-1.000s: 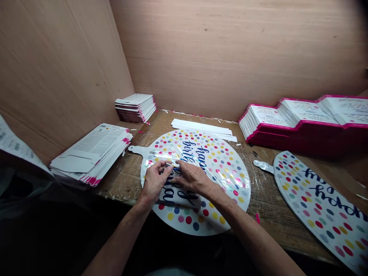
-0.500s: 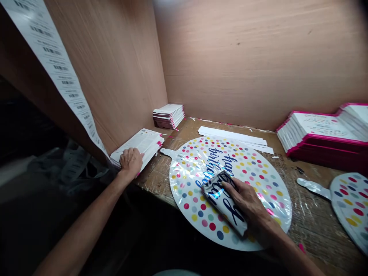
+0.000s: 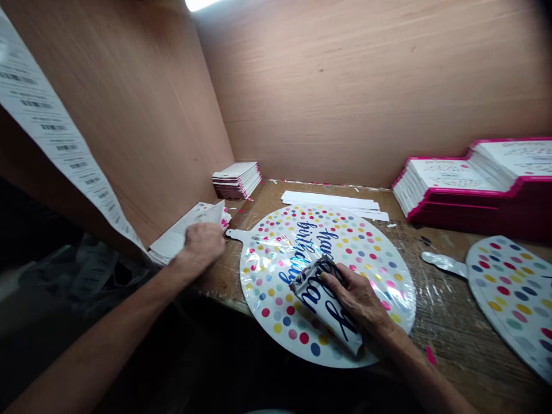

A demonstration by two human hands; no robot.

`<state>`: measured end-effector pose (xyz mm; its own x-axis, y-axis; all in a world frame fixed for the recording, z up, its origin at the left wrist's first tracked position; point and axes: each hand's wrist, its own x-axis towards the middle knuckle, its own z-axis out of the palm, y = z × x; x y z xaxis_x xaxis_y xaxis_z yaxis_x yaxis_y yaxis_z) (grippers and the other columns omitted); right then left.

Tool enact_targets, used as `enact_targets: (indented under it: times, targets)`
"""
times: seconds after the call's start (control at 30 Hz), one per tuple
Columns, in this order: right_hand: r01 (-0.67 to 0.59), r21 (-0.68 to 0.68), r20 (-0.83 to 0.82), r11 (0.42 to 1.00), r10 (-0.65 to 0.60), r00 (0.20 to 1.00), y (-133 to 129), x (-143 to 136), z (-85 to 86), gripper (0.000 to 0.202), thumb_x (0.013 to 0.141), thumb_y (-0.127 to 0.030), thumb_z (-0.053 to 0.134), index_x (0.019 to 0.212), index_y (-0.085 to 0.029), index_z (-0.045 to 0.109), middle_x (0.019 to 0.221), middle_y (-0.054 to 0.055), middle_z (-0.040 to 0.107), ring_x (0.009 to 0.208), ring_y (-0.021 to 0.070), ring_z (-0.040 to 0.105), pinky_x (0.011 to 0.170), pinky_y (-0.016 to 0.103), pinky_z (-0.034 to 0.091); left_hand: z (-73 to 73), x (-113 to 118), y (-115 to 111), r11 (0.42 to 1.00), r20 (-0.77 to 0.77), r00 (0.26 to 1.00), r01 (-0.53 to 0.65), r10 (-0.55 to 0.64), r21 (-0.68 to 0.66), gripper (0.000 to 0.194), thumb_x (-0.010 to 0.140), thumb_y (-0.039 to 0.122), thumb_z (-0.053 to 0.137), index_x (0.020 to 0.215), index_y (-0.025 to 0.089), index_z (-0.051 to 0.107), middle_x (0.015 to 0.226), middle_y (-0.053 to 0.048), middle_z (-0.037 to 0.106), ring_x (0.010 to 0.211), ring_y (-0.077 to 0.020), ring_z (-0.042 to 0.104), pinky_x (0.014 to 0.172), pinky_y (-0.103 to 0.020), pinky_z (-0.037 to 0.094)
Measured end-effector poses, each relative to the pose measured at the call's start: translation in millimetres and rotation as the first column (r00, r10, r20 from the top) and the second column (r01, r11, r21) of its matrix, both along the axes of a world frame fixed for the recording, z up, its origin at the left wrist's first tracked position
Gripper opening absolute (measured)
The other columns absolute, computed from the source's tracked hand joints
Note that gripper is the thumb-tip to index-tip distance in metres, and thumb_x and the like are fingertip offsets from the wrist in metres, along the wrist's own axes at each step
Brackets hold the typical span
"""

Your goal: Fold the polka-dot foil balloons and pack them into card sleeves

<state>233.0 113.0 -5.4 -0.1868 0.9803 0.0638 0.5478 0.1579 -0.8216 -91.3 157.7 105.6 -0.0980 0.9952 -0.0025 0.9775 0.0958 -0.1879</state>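
Observation:
My left hand, somewhat blurred, is closed on a white printed card sleeve, with one corner sticking up past the fingers. Below it lies a stack of the same white sleeves against the left panel. A folded foil balloon, white with dark script lettering, is in my right hand, thumb on top. That hand is over a flat round foil balloon with coloured dots and blue "happy birthday" lettering; its tail points left.
More pink-edged sleeves are stacked in the back corner, and larger stepped piles stand at right. White paper strips lie behind the balloon. Another dotted balloon is at right. A barcode label strip hangs at left.
My left hand has come up off the top of the stack, raising a sleeve's corner. My right hand still holds the folded balloon. The view has turned slightly right.

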Motion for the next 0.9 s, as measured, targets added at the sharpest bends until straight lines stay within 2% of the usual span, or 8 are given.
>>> enact_targets:
  times: [0.13, 0.23, 0.3, 0.37, 0.53, 0.7, 0.8, 0.9]
  targets:
    - [0.0, 0.01, 0.024, 1.0, 0.0, 1.0, -10, 17, 9.7, 0.039, 0.091, -0.058, 0.048, 0.084, -0.021, 0.06, 0.071, 0.001, 0.063, 0.066, 0.0166, 0.057, 0.057, 0.025, 0.042, -18.4, 90, 0, 0.988, 0.074, 0.992, 0.113, -0.105, -0.107, 0.03, 0.081, 0.031, 0.056, 0.094, 0.011, 0.074, 0.088, -0.02, 0.072, 0.091, -0.0319, 0.069, 0.075, -0.037, 0.05]
    - [-0.03, -0.012, 0.037, 0.999, 0.03, 0.999, -19, 28, 15.2, 0.039, 0.092, -0.057, 0.047, 0.085, -0.021, 0.06, 0.072, 0.0, 0.063, 0.065, 0.0156, 0.055, 0.056, 0.024, 0.041, -24.6, 114, -1, 0.975, 0.135, 0.981, 0.157, -0.136, -0.157, 0.044, 0.089, 0.048, 0.048, 0.09, 0.012, 0.074, 0.087, -0.019, 0.073, 0.089, -0.0303, 0.069, 0.074, -0.035, 0.05]
    - [-0.052, -0.026, 0.052, 0.998, 0.054, 0.997, -24, 27, 18.8, 0.04, 0.093, -0.056, 0.046, 0.085, -0.02, 0.061, 0.073, 0.0, 0.063, 0.065, 0.0153, 0.055, 0.057, 0.024, 0.04, -30.5, 101, -4, 0.979, 0.17, 0.977, 0.156, -0.132, -0.134, 0.055, 0.092, 0.056, 0.04, 0.087, 0.012, 0.073, 0.087, -0.018, 0.073, 0.089, -0.0307, 0.069, 0.075, -0.036, 0.05]
    - [-0.083, -0.012, 0.087, 0.996, 0.084, 0.993, -24, 17, 22.9, 0.038, 0.094, -0.054, 0.044, 0.084, -0.021, 0.06, 0.074, 0.0, 0.063, 0.065, 0.0149, 0.055, 0.058, 0.024, 0.039, -41.8, 73, -8, 0.973, 0.214, 0.958, 0.214, -0.192, -0.084, 0.051, 0.092, 0.056, 0.043, 0.088, 0.014, 0.072, 0.09, -0.015, 0.073, 0.091, -0.0295, 0.068, 0.079, -0.036, 0.049]
    - [-0.221, 0.082, 0.318, 0.972, 0.184, 0.93, 1, -46, 29.3, 0.033, 0.097, -0.047, 0.044, 0.082, -0.021, 0.059, 0.075, 0.0, 0.064, 0.067, 0.0138, 0.054, 0.062, 0.024, 0.035, -77.6, 17, -21, 0.835, 0.245, 0.811, 0.55, -0.532, -0.009, 0.024, 0.092, 0.038, 0.053, 0.096, 0.017, 0.064, 0.104, -0.011, 0.067, 0.095, -0.0232, 0.064, 0.084, -0.033, 0.05]
    - [-0.321, 0.021, 0.528, 0.947, 0.262, 0.808, 30, -102, 19.4, 0.03, 0.096, -0.049, 0.049, 0.09, -0.021, 0.06, 0.088, 0.003, 0.069, 0.078, 0.0161, 0.06, 0.063, 0.025, 0.032, -85.1, 22, -20, 0.767, 0.109, 0.776, 0.631, -0.621, -0.118, 0.018, 0.089, 0.007, 0.043, 0.092, 0.012, 0.061, 0.094, -0.014, 0.064, 0.087, -0.0232, 0.064, 0.067, -0.031, 0.051]
    - [-0.303, 0.001, 0.564, 0.953, 0.249, 0.787, 36, -111, 12.8, 0.03, 0.096, -0.049, 0.05, 0.098, -0.021, 0.06, 0.099, 0.005, 0.069, 0.088, 0.018, 0.062, 0.067, 0.026, 0.034, -81.8, 24, -12, 0.764, 0.068, 0.778, 0.626, -0.624, -0.155, 0.024, 0.088, 0.002, 0.041, 0.091, 0.009, 0.063, 0.094, -0.017, 0.066, 0.085, -0.0244, 0.065, 0.066, -0.032, 0.051]
    - [-0.295, -0.021, 0.588, 0.955, 0.251, 0.769, 37, -109, 9.7, 0.029, 0.095, -0.049, 0.051, 0.1, -0.021, 0.059, 0.102, 0.006, 0.069, 0.092, 0.0189, 0.062, 0.069, 0.026, 0.035, -82.1, 15, -2, 0.769, 0.138, 0.777, 0.628, -0.614, -0.119, 0.022, 0.091, 0.01, 0.044, 0.087, 0.012, 0.066, 0.093, -0.015, 0.068, 0.086, -0.023, 0.065, 0.073, -0.033, 0.052]
